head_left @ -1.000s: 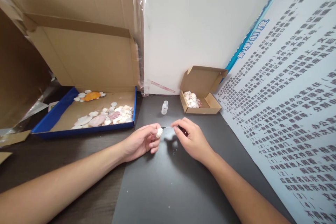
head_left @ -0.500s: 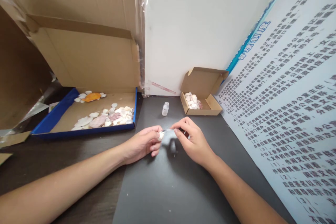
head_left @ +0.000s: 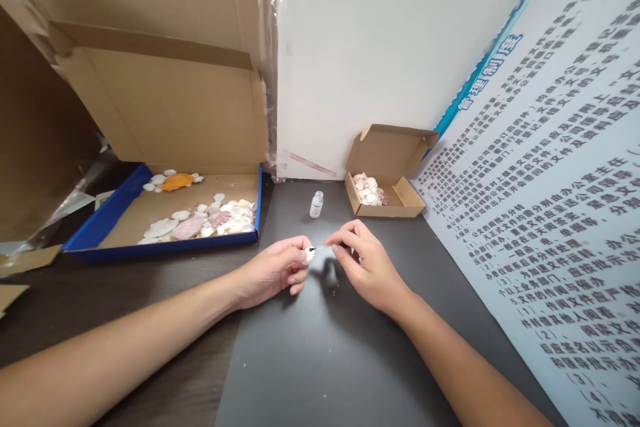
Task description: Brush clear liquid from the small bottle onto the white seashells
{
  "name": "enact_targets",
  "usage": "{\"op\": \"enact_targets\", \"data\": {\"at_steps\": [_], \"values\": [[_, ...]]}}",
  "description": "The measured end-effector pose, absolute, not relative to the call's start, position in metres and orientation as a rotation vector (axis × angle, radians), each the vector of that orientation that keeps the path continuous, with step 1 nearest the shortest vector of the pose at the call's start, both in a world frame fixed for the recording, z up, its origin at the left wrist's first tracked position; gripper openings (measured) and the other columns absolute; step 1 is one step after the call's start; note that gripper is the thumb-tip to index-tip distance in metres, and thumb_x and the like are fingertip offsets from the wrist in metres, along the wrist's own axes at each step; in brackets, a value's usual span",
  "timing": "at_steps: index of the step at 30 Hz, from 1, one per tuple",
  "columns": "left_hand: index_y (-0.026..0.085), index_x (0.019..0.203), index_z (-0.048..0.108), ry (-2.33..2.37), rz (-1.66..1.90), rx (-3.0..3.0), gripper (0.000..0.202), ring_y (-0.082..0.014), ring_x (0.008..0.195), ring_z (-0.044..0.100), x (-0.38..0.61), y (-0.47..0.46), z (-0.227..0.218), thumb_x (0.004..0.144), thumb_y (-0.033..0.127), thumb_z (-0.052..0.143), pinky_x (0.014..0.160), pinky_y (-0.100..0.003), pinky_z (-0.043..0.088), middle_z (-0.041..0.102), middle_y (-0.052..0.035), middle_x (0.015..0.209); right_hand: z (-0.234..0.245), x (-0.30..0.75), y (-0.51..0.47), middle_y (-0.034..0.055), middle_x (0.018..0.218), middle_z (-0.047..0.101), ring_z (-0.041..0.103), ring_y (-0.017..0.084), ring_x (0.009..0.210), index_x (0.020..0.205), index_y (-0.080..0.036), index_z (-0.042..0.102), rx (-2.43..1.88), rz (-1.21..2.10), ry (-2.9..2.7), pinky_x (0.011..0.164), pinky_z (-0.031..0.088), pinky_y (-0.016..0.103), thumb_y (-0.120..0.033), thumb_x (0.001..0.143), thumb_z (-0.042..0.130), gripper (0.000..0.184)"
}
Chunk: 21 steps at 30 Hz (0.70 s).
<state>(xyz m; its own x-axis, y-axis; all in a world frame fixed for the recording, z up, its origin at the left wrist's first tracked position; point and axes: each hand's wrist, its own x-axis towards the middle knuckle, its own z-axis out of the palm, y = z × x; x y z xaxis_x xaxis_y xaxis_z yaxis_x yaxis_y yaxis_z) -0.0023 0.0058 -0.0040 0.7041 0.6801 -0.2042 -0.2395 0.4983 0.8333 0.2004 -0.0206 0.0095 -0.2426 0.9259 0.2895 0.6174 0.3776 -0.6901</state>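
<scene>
My left hand (head_left: 274,271) pinches a small white ridged seashell (head_left: 310,256) between thumb and fingers. Closed around a thin brush (head_left: 323,246) is my right hand (head_left: 367,265); its fingers hide most of the dark handle. The slim stem points left, and its dark tip meets the shell at the upper edge. Beyond both hands a small open glass bottle (head_left: 316,207) with a pale label stands upright on the dark grey mat (head_left: 295,360).
On the left, a blue-edged cardboard box (head_left: 100,240) holds many loose shells (head_left: 220,219) and an orange shell (head_left: 178,181) ringed by white ones. A smaller open box (head_left: 395,211) with shells stands back right. A printed board (head_left: 540,167) leans along the right.
The view has shifted slightly. The shell is turned a little in my left hand, and the brush tip stays against it. Both grips are unchanged.
</scene>
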Motion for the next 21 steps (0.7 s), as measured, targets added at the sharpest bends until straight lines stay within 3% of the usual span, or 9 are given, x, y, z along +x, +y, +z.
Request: {"op": "enact_targets", "data": {"at_steps": [21], "values": [[0.019, 0.081, 0.045, 0.602, 0.587, 0.96, 0.025, -0.0055, 0.05, 0.028, -0.0026, 0.0059, -0.006, 0.084, 0.03, 0.067, 0.047, -0.018, 0.036, 0.033, 0.0085, 0.06, 0.013, 0.2004, -0.0229, 0.003, 0.093, 0.052, 0.051, 0.01, 0.068, 0.093, -0.02, 0.067, -1.38, 0.512, -1.902, 0.066, 0.042, 0.026, -0.016, 0.09, 0.05, 0.017]]}}
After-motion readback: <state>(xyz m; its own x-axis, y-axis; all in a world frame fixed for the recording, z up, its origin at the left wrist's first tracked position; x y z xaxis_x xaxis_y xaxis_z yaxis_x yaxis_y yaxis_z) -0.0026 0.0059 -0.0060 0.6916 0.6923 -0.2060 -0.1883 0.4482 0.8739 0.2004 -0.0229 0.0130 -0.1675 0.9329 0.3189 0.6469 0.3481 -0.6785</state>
